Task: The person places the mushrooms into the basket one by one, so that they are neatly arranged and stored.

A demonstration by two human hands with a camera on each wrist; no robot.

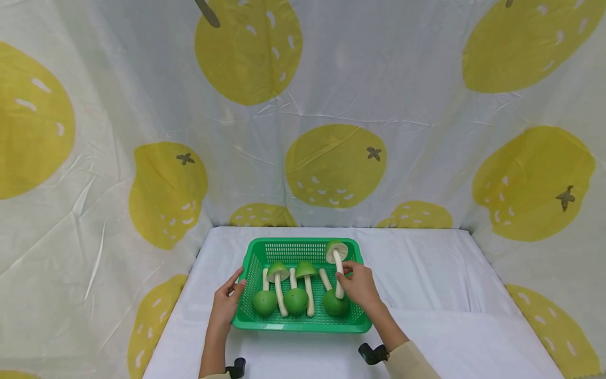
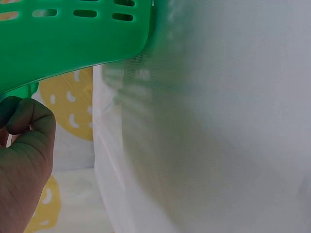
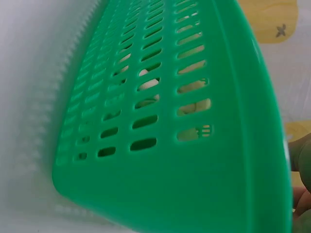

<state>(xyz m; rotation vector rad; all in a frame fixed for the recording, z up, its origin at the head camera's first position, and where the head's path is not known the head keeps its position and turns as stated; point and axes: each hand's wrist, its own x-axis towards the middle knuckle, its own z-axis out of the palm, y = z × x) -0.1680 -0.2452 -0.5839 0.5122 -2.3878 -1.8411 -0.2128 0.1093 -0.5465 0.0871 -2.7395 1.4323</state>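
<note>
My right hand (image 1: 359,284) pinches the white stem of a toy mushroom (image 1: 339,268) with a green cap, over the right end of a green plastic basket (image 1: 303,327). The mushroom stands cap toward the far rim and overlaps another green-capped mushroom (image 1: 335,303) in the head view. At the basket's left rim, my left hand (image 1: 226,300) holds the edge with thumb and fingers. In the left wrist view the thumb (image 2: 34,116) is bent close to the rim. Several more mushrooms (image 1: 295,301) lie side by side in the basket, caps alternating near and far.
The basket rests on a table with a white cloth (image 1: 416,273). A pale curtain with yellow fruit prints (image 1: 336,166) rises behind and at both sides. Black wrist cameras (image 1: 372,353) sit on both wrists. Slotted basket walls (image 3: 146,97) fill the right wrist view.
</note>
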